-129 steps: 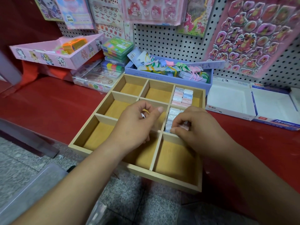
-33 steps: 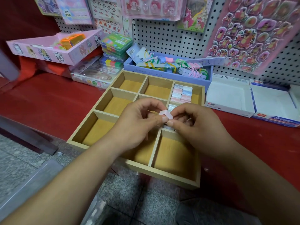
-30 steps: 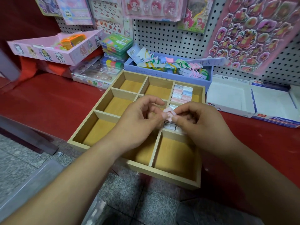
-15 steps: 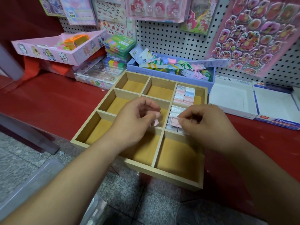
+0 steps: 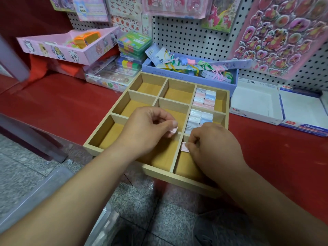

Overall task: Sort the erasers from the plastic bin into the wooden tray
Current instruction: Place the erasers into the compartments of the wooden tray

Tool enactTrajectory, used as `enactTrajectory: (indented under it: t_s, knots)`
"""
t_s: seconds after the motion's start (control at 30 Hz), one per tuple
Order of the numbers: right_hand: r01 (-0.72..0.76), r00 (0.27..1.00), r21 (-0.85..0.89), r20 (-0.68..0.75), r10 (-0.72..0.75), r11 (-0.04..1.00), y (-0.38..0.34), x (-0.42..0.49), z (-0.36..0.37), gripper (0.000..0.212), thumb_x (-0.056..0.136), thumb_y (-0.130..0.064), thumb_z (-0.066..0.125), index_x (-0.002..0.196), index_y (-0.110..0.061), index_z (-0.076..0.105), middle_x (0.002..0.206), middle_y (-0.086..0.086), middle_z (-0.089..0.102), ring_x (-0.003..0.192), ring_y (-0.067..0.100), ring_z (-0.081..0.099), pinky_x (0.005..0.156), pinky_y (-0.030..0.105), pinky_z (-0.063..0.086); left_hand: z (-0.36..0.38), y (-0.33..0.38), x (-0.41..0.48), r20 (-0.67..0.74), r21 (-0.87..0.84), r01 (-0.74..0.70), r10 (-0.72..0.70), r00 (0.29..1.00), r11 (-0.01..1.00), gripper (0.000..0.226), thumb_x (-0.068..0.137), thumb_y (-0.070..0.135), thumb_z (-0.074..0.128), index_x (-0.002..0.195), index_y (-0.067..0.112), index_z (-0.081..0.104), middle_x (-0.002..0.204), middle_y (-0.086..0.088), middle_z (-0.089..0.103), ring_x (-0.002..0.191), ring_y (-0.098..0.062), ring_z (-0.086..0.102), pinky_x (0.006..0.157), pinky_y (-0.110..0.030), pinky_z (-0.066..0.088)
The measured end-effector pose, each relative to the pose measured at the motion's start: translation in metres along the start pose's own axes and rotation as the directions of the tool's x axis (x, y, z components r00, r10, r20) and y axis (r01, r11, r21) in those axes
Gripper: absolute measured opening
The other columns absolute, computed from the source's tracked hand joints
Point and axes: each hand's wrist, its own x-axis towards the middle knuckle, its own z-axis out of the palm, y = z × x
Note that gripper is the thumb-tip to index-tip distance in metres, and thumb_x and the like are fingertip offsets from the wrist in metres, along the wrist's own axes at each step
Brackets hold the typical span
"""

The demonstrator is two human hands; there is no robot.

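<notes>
A wooden tray (image 5: 179, 176) with several compartments sits on the red counter. Pastel erasers stand in rows in its far right compartment (image 5: 205, 98) and its middle right compartment (image 5: 198, 118). My right hand (image 5: 213, 144) pinches a pink eraser (image 5: 185, 146) low in the near right compartment, at its far left corner. My left hand (image 5: 150, 128) hovers over the tray's middle with fingers curled, holding pale pink erasers (image 5: 173, 130) at the fingertips. The clear plastic bin (image 5: 106, 221) shows partly at the bottom, under my left forearm.
A blue box (image 5: 186, 75) of stationery stands behind the tray against the pegboard. White open boxes (image 5: 257, 107) lie at the right. A pink box (image 5: 67, 45) and stacked cases (image 5: 133, 45) are at the back left. Grey tiled floor lies below the counter edge.
My right hand took a pink eraser from my left hand, then carried it from the middle right compartment down into the near right one. My left hand stayed over the tray's middle.
</notes>
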Motion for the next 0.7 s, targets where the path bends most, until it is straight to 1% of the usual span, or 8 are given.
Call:
enactTrajectory:
  t_s: [0.07,0.13,0.27,0.33,0.43,0.5,0.6,0.7]
  knots:
    - [0.009,1.0,-0.021,-0.006,-0.009,1.0,-0.001,0.001,0.003,0.014,0.094,-0.035,0.062,0.085,-0.027,0.069,0.091,-0.007,0.059,0.089,0.017,0.055,0.073,0.031,0.048,-0.003,-0.001,-0.002,0.028,-0.042,0.032,-0.031,0.999,0.999,0.008,0.087,0.004,0.076,0.094,0.0,0.075,0.086,-0.021,0.075,0.073,-0.024,0.069,0.087,-0.046,0.058]
    - [0.031,1.0,0.01,-0.003,-0.031,0.999,0.001,0.001,0.002,0.015,0.093,-0.038,0.065,0.083,-0.027,0.068,0.086,-0.009,0.057,0.084,0.013,0.053,0.068,0.029,0.044,-0.007,-0.003,-0.004,0.063,-0.037,0.047,-0.044,0.997,0.998,0.015,0.085,0.003,0.077,0.1,0.004,0.074,0.091,-0.02,0.076,0.079,-0.021,0.07,0.089,-0.038,0.058]
    - [0.091,0.99,0.145,0.095,-0.106,0.985,0.013,0.001,-0.01,0.013,0.087,-0.041,0.073,0.081,-0.03,0.068,0.076,-0.014,0.051,0.072,0.003,0.048,0.06,0.021,0.035,-0.013,-0.006,-0.009,0.132,-0.004,0.047,-0.046,0.99,0.999,0.025,0.088,-0.006,0.071,0.106,0.012,0.071,0.089,-0.012,0.078,0.079,-0.009,0.071,0.078,-0.019,0.055]
    - [0.134,0.98,0.101,0.136,-0.147,0.986,0.016,0.004,-0.012,0.012,0.086,-0.041,0.076,0.083,-0.032,0.068,0.077,-0.016,0.05,0.073,0.0,0.045,0.061,0.02,0.034,-0.015,-0.007,-0.01,0.124,0.026,0.029,-0.032,0.992,0.999,0.025,0.089,-0.004,0.071,0.105,0.015,0.071,0.088,-0.016,0.077,0.079,-0.012,0.07,0.078,-0.021,0.054]
    - [0.131,0.981,0.09,0.13,-0.142,0.987,0.015,0.01,-0.008,0.02,0.083,-0.041,0.079,0.078,-0.031,0.062,0.076,-0.014,0.05,0.072,0.001,0.045,0.06,0.022,0.032,-0.017,-0.005,-0.013,0.113,0.055,0.0,-0.006,0.994,0.998,0.023,0.086,0.002,0.077,0.104,0.016,0.073,0.087,-0.02,0.073,0.076,-0.019,0.067,0.079,-0.025,0.054]
    - [0.112,0.986,0.198,0.096,-0.133,0.974,0.017,0.009,-0.008,0.022,0.079,-0.04,0.082,0.077,-0.031,0.063,0.075,-0.013,0.055,0.07,0.003,0.051,0.06,0.023,0.037,-0.016,-0.005,-0.015,0.107,0.06,-0.03,0.024,0.994,0.998,0.024,0.082,0.005,0.081,0.103,0.015,0.073,0.084,-0.017,0.073,0.073,-0.013,0.065,0.078,-0.022,0.053]
    - [0.137,0.989,0.429,-0.016,-0.144,0.893,0.02,0.003,-0.013,0.025,0.073,-0.039,0.086,0.088,-0.032,0.067,0.078,-0.015,0.06,0.072,0.002,0.055,0.063,0.016,0.041,-0.014,-0.004,-0.015,0.121,0.061,-0.081,0.073,0.99,0.995,0.023,0.08,0.004,0.083,0.098,0.015,0.075,0.082,-0.013,0.074,0.072,-0.008,0.064,0.078,-0.021,0.053]
    - [0.23,0.972,0.453,-0.07,-0.222,0.861,0.016,0.0,-0.011,0.018,0.077,-0.032,0.085,0.088,-0.03,0.071,0.08,-0.015,0.061,0.075,0.006,0.057,0.064,0.017,0.042,-0.012,-0.005,-0.016,0.133,0.061,-0.117,0.109,0.985,0.991,0.02,0.079,0.003,0.084,0.096,0.013,0.077,0.08,-0.006,0.074,0.072,-0.007,0.064,0.077,-0.02,0.054]
